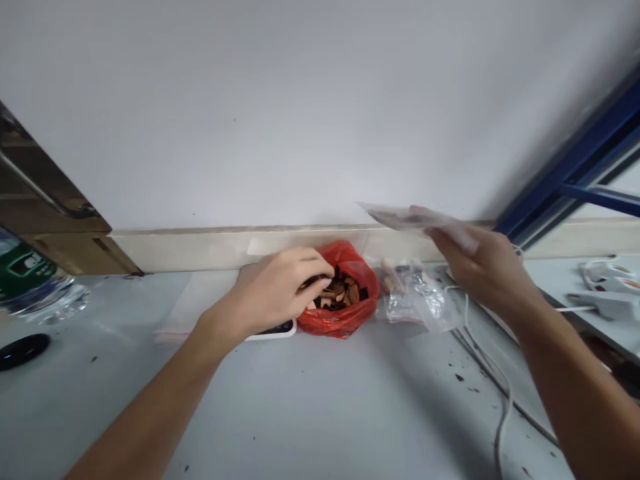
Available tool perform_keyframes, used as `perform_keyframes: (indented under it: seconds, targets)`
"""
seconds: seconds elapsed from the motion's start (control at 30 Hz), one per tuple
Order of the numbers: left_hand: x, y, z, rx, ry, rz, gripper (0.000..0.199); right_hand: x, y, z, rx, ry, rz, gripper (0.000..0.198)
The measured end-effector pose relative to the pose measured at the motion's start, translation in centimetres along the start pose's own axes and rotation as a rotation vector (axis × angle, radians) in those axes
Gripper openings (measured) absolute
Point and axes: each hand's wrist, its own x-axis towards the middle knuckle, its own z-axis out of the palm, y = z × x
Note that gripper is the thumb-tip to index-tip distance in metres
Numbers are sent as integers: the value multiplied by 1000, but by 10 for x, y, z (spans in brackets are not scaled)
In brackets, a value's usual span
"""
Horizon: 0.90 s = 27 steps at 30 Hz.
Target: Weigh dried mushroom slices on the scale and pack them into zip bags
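My left hand (280, 290) is at the left side of an open red plastic bag (357, 270), its thumb and fingers closed around dark brown pieces. Dried brown slices and chips (343, 293) fill the bag's mouth. Beneath my left hand, a white device with a dark panel (280, 331) is partly hidden; it looks like a small scale. To the right and higher up, my right hand (475, 257) grips a clear plastic bag (400, 215), blurred by motion. Below that, small clear bags (413, 297) with pale contents lie beside the red bag.
Clear flat bags (187, 310) lie left of the device. A large water bottle (33, 280) and a black round lid (24, 351) are at far left. White cables (493, 373) run along the right, near a power strip (613, 283). Dark crumbs dot the grey tabletop (310, 413).
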Motion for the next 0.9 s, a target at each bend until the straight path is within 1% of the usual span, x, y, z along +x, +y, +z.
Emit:
perform_keyframes:
  seconds: [0.03, 0.07, 0.1, 0.17, 0.2, 0.27, 0.3, 0.37, 0.43, 0.47, 0.5, 0.57, 0.6, 0.7, 0.73, 0.77, 0.83, 0.9]
  targets:
    - [0, -2, 5, -7, -64, -32, 23, -8, 13, 1, -135, -34, 1, 55]
    - [1, -4, 9, -17, -112, -53, 23, -16, 25, 4, -230, -36, -9, 59]
    - [1, -5, 13, -27, -150, -68, 24, -25, 38, 9, -301, -107, -13, 62]
    - [0, -6, 18, -35, -183, -82, 24, -40, 58, 20, -379, -269, -24, 62]
    - [0, -6, 19, -35, -189, -85, 24, -46, 64, 25, -410, -320, -23, 68]
    - [-2, -6, 19, -38, -190, -93, 24, -52, 68, 30, -443, -358, -31, 82]
    - [-3, -6, 18, -44, -187, -98, 23, -52, 65, 31, -443, -341, -39, 86]
    - [-4, -7, 15, -57, -182, -104, 23, -43, 49, 30, -395, -262, -64, 83]
    - [-8, -10, 10, -59, -176, -108, 23, -26, 23, 29, -283, -162, -86, 66]
    - [-10, -12, 7, -56, -173, -115, 23, -16, 9, 29, -217, -132, -91, 56]
    - [-12, -14, 5, -53, -171, -124, 23, -5, -5, 31, -161, -133, -80, 47]
    - [-18, -19, 0, -47, -158, -142, 23, 14, -29, 36, -113, -186, -51, 37]
    - [-21, -22, -3, -47, -153, -150, 23, 21, -39, 40, -131, -251, -34, 33]
    - [-28, -28, -9, -47, -157, -175, 22, 36, -58, 60, -195, -538, -6, 19]
    - [-30, -30, -11, -42, -159, -183, 23, 39, -61, 67, -210, -621, 4, 14]
    - [-31, -31, -13, -35, -160, -189, 23, 41, -64, 76, -225, -676, 19, 10]
    - [-34, -33, -15, -20, -153, -194, 25, 45, -70, 91, -260, -703, 49, 13]
    - [-37, -35, -17, -20, -149, -199, 26, 48, -76, 103, -313, -676, 95, 18]
